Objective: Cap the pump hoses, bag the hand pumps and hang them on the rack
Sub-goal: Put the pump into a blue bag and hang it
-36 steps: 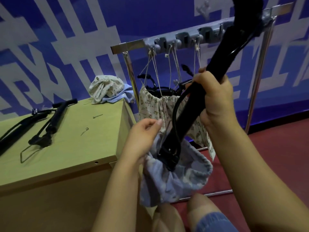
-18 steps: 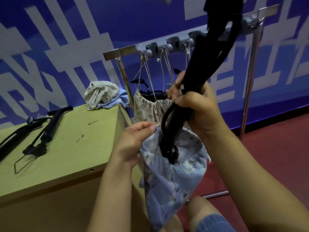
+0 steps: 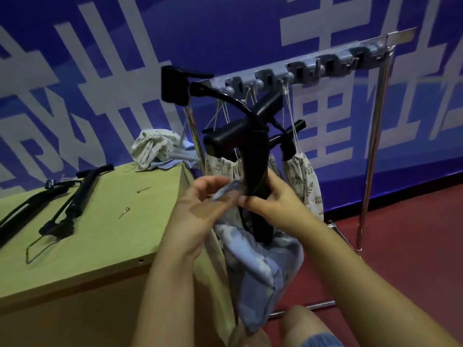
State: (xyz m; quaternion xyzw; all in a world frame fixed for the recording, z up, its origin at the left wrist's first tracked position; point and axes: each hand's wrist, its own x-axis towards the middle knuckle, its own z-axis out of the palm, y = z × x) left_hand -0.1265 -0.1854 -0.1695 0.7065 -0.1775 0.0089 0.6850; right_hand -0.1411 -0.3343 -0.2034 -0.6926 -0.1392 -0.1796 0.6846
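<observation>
A black hand pump stands mostly inside a blue patterned drawstring bag; its T-handle and looped hose stick out above. My left hand pinches the bag's rim at the left. My right hand grips the pump body and the bag's mouth from the right. Behind them the metal rack carries a grey hook rail with two floral bags hanging by strings, pump handles poking out.
To the left stands a light wooden table; on it lie two more black pumps, two small metal needles and a heap of spare cloth bags. A blue wall runs behind, with red floor at the right. My knees show at the bottom.
The pump has sunk deeper into the blue bag and its handle has come down into view. My right hand slid down the pump body to the bag's mouth, next to my left hand.
</observation>
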